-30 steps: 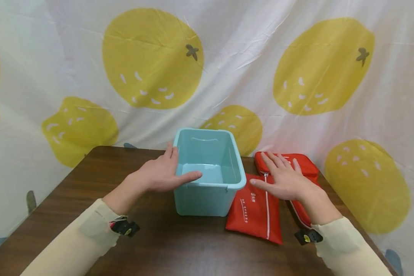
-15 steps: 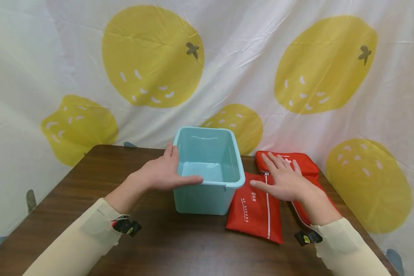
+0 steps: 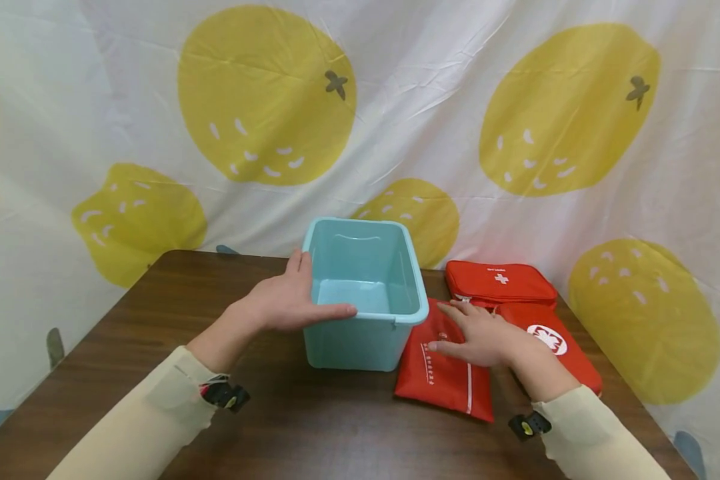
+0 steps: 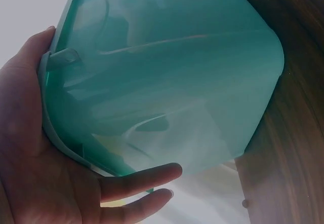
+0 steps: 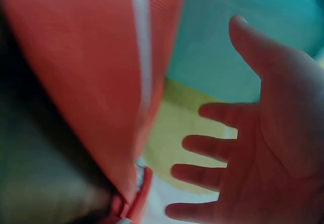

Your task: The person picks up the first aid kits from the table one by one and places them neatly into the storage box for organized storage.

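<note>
A light-blue plastic bin (image 3: 354, 343) stands upright on the brown table. My left hand (image 3: 281, 297) rests against its near-left corner, thumb laid along the front rim and fingers extended by the left side; the left wrist view has the hand (image 4: 48, 183) at the rim with straight fingers. Above a flat red zip pouch (image 3: 441, 383) my right hand (image 3: 483, 333) hovers with spread fingers, holding nothing. The pouch lies beside the bin, partly hidden by that hand. In the right wrist view the fingers are apart from the red pouch (image 5: 86, 57).
At the right lie a red case with a white cross (image 3: 498, 283) and, nearer, another red case with a round white emblem (image 3: 561, 347), partly behind my right forearm. A lemon-print cloth (image 3: 408, 120) hangs behind the brown table (image 3: 312, 427).
My right hand has moved down and slightly left, from over the cases to over the pouch, uncovering the emblem and cross. The left hand has stayed at the bin.
</note>
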`<state>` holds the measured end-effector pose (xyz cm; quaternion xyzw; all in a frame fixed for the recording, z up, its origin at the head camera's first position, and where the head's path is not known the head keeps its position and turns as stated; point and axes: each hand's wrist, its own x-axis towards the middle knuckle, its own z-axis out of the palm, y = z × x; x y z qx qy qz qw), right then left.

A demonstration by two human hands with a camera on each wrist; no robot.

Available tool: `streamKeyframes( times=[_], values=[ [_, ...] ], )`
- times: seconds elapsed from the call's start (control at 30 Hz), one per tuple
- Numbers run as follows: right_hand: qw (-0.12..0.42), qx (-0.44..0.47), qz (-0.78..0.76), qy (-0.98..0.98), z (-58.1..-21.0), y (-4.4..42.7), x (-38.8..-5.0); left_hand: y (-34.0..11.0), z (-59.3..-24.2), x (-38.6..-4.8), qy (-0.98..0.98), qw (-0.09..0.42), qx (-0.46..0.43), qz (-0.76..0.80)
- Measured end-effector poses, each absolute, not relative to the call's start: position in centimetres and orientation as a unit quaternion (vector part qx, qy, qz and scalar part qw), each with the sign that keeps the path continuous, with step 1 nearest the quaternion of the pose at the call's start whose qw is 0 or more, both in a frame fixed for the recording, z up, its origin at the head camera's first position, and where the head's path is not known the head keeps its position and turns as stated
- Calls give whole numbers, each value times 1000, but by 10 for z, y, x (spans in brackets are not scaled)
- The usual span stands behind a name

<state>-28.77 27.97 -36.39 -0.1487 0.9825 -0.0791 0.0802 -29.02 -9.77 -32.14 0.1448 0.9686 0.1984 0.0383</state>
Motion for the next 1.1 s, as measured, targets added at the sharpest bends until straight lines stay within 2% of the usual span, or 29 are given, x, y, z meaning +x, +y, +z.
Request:
streamKeyframes(
  times=[0.13, 0.27, 1.1],
  values=[
    [134, -146, -95, 976, -378, 277, -285, -96, -322, -290, 969, 37, 145, 198],
    [157, -141, -98, 972, -387, 277, -285, -95, -322, -291, 969, 40, 144, 197],
    [166, -158, -82, 970, -393, 275, -290, -98, -323, -291, 969, 40, 136, 202]
  ],
)
